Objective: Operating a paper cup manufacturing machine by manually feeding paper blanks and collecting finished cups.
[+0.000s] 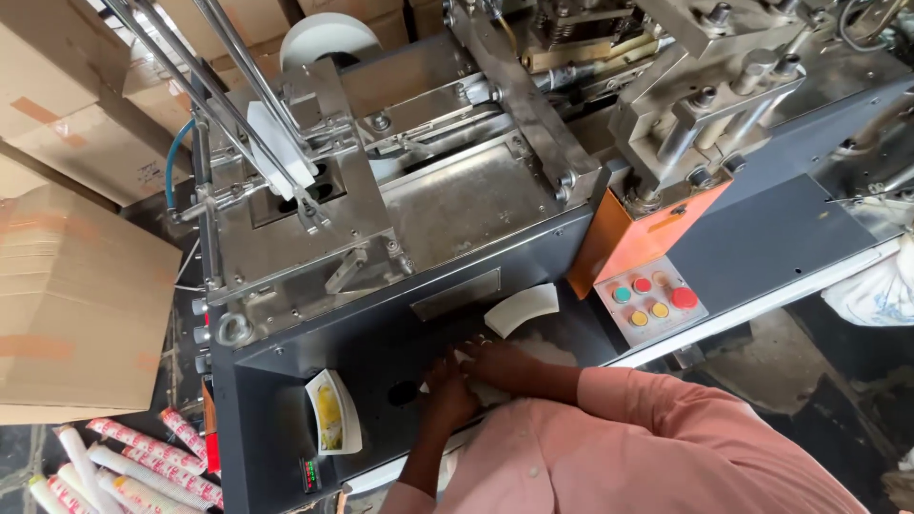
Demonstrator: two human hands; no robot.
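Two hands press on a stack of white paper blanks at lower centre, against the dark machine front. Left hand and right hand lie fingers down on the stack; grip unclear. One curved blank sits just above, beside coloured buttons.

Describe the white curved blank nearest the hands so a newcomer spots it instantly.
Start at the orange box on the machine; below it sits a grey button panel. Just left of that panel lies the fan-shaped blank, plain white, unlike the yellow-printed piece lower left.
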